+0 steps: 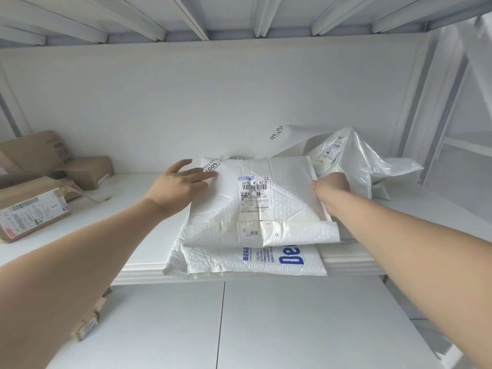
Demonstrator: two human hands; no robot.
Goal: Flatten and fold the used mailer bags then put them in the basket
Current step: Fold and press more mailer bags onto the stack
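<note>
A white bubble mailer bag [255, 206] with a shipping label lies on top of a pile on the white shelf [149, 235]. My left hand [178, 186] lies with straight fingers on the bag's left edge. My right hand [331, 187] grips its right edge with curled fingers. Beneath it sits a second white mailer [247, 259] with blue print, overhanging the shelf's front edge. Behind the pile are a crumpled clear plastic bag [356, 161] and a white bag [287, 139] with a round logo. No basket is in view.
Brown cardboard parcels [34, 209] with labels stand at the shelf's left end. Another parcel [87, 326] shows below the shelf beside my left arm. A white wall closes the back, slats run overhead, and a white frame [436, 107] stands at the right.
</note>
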